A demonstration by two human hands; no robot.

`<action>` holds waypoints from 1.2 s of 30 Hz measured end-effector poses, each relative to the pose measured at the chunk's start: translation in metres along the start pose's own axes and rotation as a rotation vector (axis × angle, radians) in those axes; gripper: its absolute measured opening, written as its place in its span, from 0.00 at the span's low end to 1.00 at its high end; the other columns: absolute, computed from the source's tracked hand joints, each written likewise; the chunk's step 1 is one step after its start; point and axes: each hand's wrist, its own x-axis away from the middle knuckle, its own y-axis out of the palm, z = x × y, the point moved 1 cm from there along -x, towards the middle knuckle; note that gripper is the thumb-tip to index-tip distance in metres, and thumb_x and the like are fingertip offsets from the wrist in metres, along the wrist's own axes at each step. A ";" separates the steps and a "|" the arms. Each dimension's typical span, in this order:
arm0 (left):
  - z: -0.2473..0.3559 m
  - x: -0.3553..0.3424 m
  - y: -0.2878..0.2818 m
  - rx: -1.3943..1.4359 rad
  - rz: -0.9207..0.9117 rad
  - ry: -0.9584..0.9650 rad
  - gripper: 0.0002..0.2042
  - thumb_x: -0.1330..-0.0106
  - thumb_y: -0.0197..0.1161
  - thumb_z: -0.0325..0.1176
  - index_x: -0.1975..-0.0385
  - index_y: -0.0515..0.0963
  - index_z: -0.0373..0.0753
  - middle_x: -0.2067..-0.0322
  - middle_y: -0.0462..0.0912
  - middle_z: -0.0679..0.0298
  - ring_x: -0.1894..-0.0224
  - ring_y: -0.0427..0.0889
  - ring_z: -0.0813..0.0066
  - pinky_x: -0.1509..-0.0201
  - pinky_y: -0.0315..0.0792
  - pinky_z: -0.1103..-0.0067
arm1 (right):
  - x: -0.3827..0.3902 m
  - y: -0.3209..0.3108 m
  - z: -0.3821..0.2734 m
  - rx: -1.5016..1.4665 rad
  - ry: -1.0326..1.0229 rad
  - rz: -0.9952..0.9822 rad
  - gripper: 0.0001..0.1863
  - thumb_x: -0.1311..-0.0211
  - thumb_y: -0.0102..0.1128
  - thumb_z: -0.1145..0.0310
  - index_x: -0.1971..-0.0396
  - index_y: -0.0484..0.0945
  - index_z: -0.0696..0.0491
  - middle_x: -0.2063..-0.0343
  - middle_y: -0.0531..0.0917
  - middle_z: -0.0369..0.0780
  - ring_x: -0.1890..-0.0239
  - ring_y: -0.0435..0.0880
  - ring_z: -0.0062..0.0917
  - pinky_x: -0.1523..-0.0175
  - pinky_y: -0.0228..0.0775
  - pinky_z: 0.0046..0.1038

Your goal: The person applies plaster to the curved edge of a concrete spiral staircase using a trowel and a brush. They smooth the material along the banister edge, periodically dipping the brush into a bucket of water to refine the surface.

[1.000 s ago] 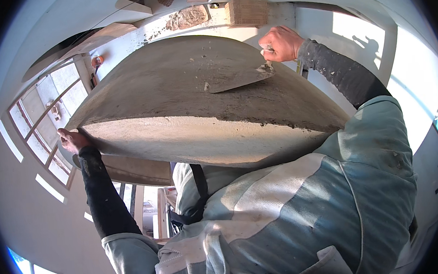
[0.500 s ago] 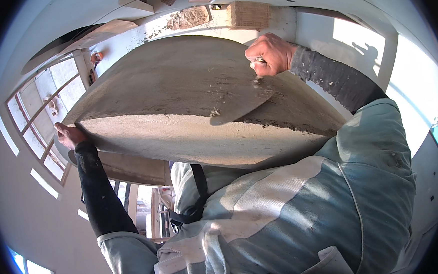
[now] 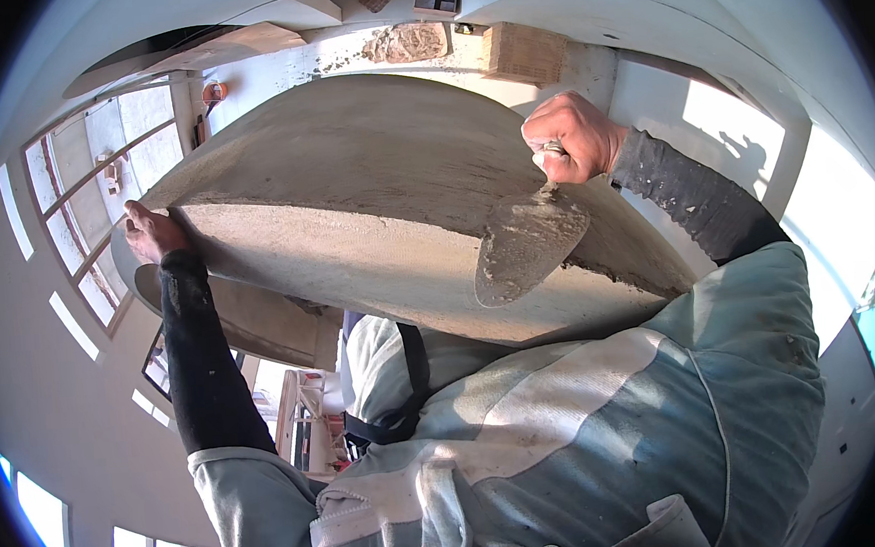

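A large curved slab (image 3: 349, 143), coated in grey-brown plaster, spans the middle of the view. A rough edge divides its broad upper surface from its paler near face (image 3: 356, 253). My right hand (image 3: 571, 137) is closed round the handle of a trowel (image 3: 534, 246). Wet mortar covers the trowel's rounded blade, which hangs tilted across that rough edge with its tip over the near face; whether it touches is unclear. At the slab's far left corner, my left hand (image 3: 152, 233) is closed on the edge, fingers bent, partly hidden by the wrist.
Below the slab's left part is another curved brown surface (image 3: 260, 319). Far down behind it lie a stacked tan block (image 3: 524, 54), a mortar-smeared sheet (image 3: 405, 43) and an orange bucket (image 3: 214, 92). A framed window opening (image 3: 107, 188) is at left.
The trowel has swung down and right from the upper surface, its blade turning to show mortar. My right hand is lower and further right. My left hand stays at the corner while the view shifts.
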 end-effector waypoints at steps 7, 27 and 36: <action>0.007 0.011 0.001 0.096 -0.012 0.000 0.32 0.33 0.47 0.56 0.58 0.77 0.24 0.62 0.81 0.40 0.56 0.78 0.48 0.48 0.67 0.64 | -0.014 0.011 0.063 0.324 0.459 -0.135 0.17 0.57 0.56 0.64 0.92 0.62 0.56 0.93 0.64 0.41 0.88 0.64 0.34 0.76 0.61 0.37; 0.004 0.010 -0.004 0.093 -0.022 -0.022 0.33 0.34 0.49 0.56 0.55 0.75 0.22 0.61 0.79 0.40 0.52 0.76 0.48 0.46 0.66 0.64 | -0.001 -0.012 0.048 0.139 0.272 -0.057 0.14 0.56 0.53 0.63 0.89 0.65 0.57 0.91 0.67 0.43 0.87 0.66 0.35 0.77 0.61 0.34; -0.004 -0.001 0.001 0.126 -0.086 -0.113 0.38 0.35 0.51 0.59 0.44 0.66 0.22 0.47 0.71 0.39 0.44 0.71 0.50 0.39 0.63 0.66 | -0.050 0.005 -0.010 0.056 0.061 -0.070 0.12 0.63 0.51 0.66 0.90 0.60 0.55 0.91 0.63 0.42 0.87 0.63 0.34 0.79 0.58 0.34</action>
